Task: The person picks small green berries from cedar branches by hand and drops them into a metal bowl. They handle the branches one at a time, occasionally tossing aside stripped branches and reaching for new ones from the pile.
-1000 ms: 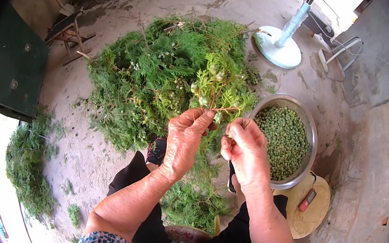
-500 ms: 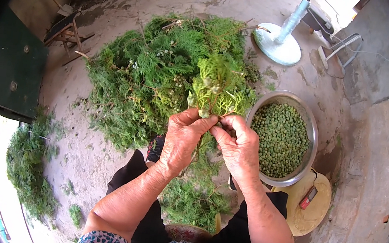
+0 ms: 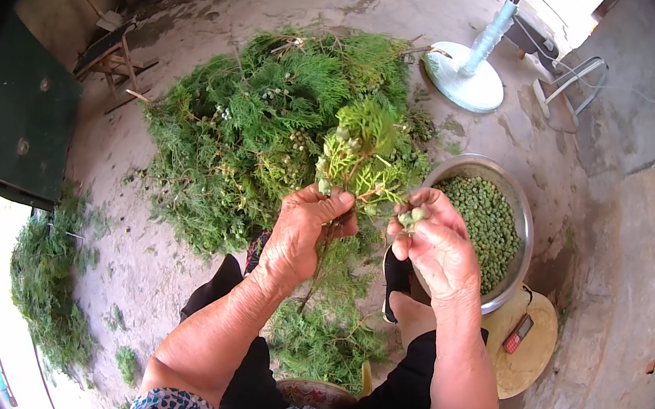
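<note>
Right hand (image 3: 448, 256) has drawn away from the sprig (image 3: 360, 155) since half a second ago, its fingers (image 3: 438, 202) curled with only a small gap, filled by a few green cones (image 3: 411, 217). Left hand (image 3: 302, 224) pinches the sprig's stems between thumb and bent fingers, fully closed on them. Beyond the right hand sits a bowl (image 3: 495, 170) of cones; past the sprig, a leafy pile (image 3: 249, 113) covers the floor (image 3: 352, 3).

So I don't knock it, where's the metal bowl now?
In the head view, the metal bowl is right of centre, partly behind the right hand and above the red phone.
</note>
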A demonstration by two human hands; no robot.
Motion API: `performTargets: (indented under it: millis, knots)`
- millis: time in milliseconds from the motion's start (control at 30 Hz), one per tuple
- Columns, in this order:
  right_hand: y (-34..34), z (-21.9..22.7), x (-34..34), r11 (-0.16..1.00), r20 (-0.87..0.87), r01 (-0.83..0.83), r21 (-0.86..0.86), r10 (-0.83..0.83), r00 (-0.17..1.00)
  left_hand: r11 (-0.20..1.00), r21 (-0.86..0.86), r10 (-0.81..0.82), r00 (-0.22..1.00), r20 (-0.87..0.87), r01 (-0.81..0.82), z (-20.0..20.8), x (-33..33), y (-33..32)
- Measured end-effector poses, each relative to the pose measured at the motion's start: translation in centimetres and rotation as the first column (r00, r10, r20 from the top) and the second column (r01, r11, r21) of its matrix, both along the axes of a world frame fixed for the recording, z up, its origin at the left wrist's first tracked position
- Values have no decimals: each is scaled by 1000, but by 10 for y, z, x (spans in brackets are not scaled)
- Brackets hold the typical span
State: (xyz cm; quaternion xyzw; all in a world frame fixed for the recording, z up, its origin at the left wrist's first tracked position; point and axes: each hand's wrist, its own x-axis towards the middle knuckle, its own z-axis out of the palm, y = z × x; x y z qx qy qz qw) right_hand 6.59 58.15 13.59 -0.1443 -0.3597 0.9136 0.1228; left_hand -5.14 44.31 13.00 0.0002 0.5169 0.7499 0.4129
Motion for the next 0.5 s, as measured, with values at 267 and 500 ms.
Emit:
performTargets:
  millis: [267, 500]
  knots:
    - [-4, -6, -8, 984, 84, 119, 130, -130, 988, 988, -77, -135, 990, 41, 137, 1, 2, 1]
    - [-4, -9, -10, 934, 152, 49, 354, -109, 982, 969, -119, -219, 976, 4, 218, 4, 2, -1]
